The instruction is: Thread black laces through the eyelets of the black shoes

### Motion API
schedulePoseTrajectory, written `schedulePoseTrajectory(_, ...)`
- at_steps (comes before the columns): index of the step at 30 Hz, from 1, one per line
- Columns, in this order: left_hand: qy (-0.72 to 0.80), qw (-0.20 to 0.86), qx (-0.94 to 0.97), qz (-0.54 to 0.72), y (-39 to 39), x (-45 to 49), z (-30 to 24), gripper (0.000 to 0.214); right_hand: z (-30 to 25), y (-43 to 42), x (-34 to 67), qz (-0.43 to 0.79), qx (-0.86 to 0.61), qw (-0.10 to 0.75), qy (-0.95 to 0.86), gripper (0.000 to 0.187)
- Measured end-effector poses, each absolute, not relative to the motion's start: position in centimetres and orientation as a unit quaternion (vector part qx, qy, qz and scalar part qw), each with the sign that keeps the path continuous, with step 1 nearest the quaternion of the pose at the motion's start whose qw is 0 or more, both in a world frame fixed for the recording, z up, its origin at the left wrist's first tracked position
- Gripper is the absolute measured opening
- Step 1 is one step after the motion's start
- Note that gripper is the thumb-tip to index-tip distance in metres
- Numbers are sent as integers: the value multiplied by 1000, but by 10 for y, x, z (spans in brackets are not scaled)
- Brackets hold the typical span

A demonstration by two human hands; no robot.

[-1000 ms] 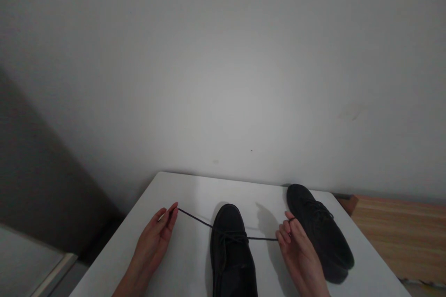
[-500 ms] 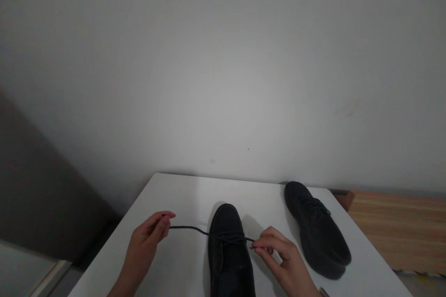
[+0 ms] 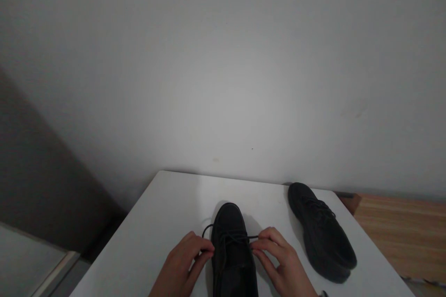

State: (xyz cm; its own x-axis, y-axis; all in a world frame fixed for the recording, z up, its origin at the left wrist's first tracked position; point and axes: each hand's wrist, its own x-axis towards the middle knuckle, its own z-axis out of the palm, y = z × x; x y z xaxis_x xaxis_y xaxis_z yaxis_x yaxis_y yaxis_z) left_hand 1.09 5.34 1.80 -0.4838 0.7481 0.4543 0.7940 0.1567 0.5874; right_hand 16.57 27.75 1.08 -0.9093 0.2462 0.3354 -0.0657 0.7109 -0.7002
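A black shoe (image 3: 232,232) stands on the white table (image 3: 163,222), toe pointing away from me. My left hand (image 3: 184,267) pinches the shoe's black lace (image 3: 209,229) at the shoe's left side, where the lace arcs in a small loop. My right hand (image 3: 282,264) pinches the other lace end at the shoe's right side. Both hands sit close against the shoe over its lacing. A second black shoe (image 3: 322,232) lies apart to the right, untouched.
The table butts against a plain white wall (image 3: 223,79). A wooden surface (image 3: 400,236) adjoins the table on the right. A dark gap and a pale ledge (image 3: 42,260) lie beyond the table's left edge.
Both hands have drawn inward from a wide stretch to the shoe's sides. The lace, taut and straight a second ago, now hangs slack with a small loop on the left.
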Motion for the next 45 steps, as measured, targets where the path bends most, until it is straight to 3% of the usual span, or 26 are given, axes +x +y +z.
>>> schedulePoseTrajectory(9, -775, 24, -514, -367, 63, 11, 5, 10, 5, 280, 167, 340, -44, 214, -915, 17)
schedulePoseTrajectory(23, -781, 31, -522, -343, 73, 16, 6, 17, 6, 281, 169, 205, -28, 254, -945, 20)
schedulePoseTrajectory(37, -775, 5, -463, -431, 72, 28, 0, 20, -6, 266, 174, 352, -37, 274, -894, 31)
schedulePoseTrajectory(40, -775, -5, -452, -442, 71, 36, 9, 12, -3, 264, 174, 369, -35, 277, -887, 32)
schedulePoseTrajectory(45, -789, -3, -419, -449, 75, 45, 11, 39, 3, 260, 172, 371, -54, 284, -882, 31)
